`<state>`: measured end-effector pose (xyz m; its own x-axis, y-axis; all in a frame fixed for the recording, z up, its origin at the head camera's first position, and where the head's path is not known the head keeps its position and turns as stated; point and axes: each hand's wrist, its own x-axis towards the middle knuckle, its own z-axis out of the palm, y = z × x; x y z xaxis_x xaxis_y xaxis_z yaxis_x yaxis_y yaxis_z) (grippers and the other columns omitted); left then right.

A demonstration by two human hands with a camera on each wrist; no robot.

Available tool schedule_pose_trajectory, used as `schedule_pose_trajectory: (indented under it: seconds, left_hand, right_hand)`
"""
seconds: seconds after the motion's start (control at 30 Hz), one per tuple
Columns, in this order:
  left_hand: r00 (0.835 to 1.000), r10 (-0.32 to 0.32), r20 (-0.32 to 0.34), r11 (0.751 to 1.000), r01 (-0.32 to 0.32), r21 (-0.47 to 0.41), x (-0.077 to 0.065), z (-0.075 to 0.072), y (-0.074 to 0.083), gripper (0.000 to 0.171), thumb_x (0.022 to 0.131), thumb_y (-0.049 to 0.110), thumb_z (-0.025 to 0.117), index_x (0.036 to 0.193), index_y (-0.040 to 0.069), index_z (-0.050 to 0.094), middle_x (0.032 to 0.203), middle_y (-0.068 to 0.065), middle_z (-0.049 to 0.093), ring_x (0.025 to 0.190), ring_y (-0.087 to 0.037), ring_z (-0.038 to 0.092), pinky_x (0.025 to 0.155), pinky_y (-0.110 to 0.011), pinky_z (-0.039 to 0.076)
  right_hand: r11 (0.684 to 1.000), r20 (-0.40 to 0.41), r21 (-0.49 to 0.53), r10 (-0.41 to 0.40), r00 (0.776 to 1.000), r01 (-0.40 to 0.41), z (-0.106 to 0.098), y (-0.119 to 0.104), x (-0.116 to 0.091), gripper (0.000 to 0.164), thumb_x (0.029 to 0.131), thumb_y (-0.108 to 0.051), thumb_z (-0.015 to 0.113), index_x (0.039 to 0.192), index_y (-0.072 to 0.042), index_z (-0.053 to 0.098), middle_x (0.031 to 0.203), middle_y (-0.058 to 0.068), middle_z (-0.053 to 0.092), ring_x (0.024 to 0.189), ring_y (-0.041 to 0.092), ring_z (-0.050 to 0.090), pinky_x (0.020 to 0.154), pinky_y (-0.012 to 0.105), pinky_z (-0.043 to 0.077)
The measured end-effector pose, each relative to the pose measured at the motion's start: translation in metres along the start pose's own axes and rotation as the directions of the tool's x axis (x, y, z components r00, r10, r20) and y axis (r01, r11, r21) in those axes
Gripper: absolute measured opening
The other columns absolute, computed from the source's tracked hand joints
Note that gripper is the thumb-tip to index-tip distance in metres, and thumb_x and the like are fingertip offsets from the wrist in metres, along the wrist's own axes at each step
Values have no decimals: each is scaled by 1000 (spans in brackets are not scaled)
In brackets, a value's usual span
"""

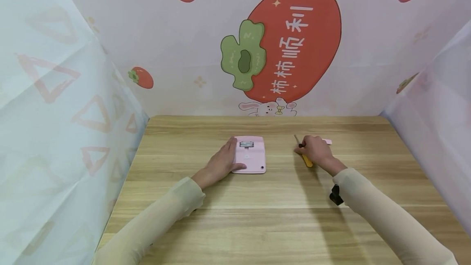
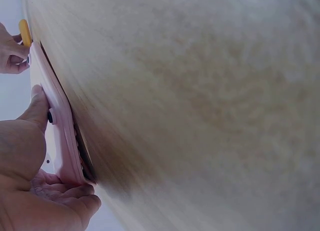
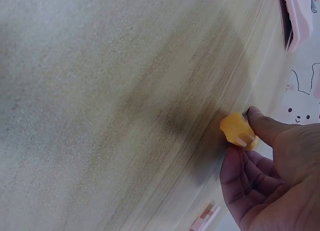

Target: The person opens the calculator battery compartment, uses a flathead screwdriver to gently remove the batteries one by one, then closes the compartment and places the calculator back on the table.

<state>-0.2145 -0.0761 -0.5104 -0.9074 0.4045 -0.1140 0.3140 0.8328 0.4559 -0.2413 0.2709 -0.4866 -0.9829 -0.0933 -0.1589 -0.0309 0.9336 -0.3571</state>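
Note:
A flat pink calculator-like device [image 1: 254, 158] lies back up on the table, its battery compartment uncovered and a silvery battery [image 1: 246, 144] showing in it. My left hand [image 1: 222, 160] holds the device along its left side, with the thumb over the lower part and the fingers at the upper left edge. To the right of it, my right hand [image 1: 316, 149] pinches a screwdriver [image 1: 307, 161] with a yellow handle between thumb and fingers. The screwdriver's metal shaft points away from me. In the right wrist view, the handle's end [image 3: 237, 131] faces the camera.
A small pink cover piece [image 1: 327, 141] lies just beyond my right hand, partly hidden by it. The wooden table [image 1: 235, 224] ends at a printed backdrop [image 1: 184, 89], with similar sheets hanging at the left and right.

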Motion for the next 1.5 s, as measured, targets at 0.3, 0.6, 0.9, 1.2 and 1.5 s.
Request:
schedule_pose_trajectory:
  seconds: [0.3, 0.6, 0.9, 1.2, 1.5]
  left_hand:
    - [1000, 10, -1, 1000, -10, 7, 0, -1, -2, 111, 94, 50, 75, 167, -5, 12, 175, -23, 16, 161, -35, 23, 129, -47, 28]
    - [1000, 16, -7, 1000, -16, 13, 0, -2, -2, 110, 94, 50, 75, 166, -6, 13, 174, -24, 16, 160, -36, 24, 128, -48, 29]
    - [1000, 20, -11, 1000, -20, 24, 0, -2, -2, 110, 94, 50, 75, 166, -6, 14, 174, -24, 17, 160, -36, 26, 128, -48, 30]
    - [1000, 0, 5, 1000, 0, 7, 0, -2, 0, 110, 94, 50, 76, 167, -4, 13, 175, -22, 16, 160, -35, 25, 128, -48, 30]
    - [1000, -1, 5, 1000, 1, 9, 0, 0, -1, 111, 94, 50, 76, 167, -4, 13, 175, -22, 16, 160, -35, 25, 128, -47, 30]
  right_hand:
    - [1000, 18, 0, 6, 1000, -6, -2, -2, 1, 33, 99, -28, 77, 96, 4, 70, 73, 7, 64, 57, 16, 55, 48, 25, 41]
    - [999, 29, -49, 20, 999, -19, -3, -3, 2, 34, 99, -30, 76, 97, 4, 70, 74, 8, 64, 58, 17, 56, 48, 26, 42]
    - [997, 41, -71, 38, 998, -35, -7, -4, 2, 35, 98, -34, 75, 96, 1, 69, 74, 7, 63, 59, 17, 56, 49, 26, 43]
    - [993, 46, -111, 49, 998, -44, -12, -6, 4, 37, 98, -38, 74, 95, -2, 67, 72, 6, 60, 59, 19, 56, 50, 30, 41]
    - [991, -3, -130, 12, 1000, -13, -19, -15, 5, 52, 97, -37, 75, 124, 6, 67, 93, 14, 69, 60, 19, 57, 47, 29, 42]
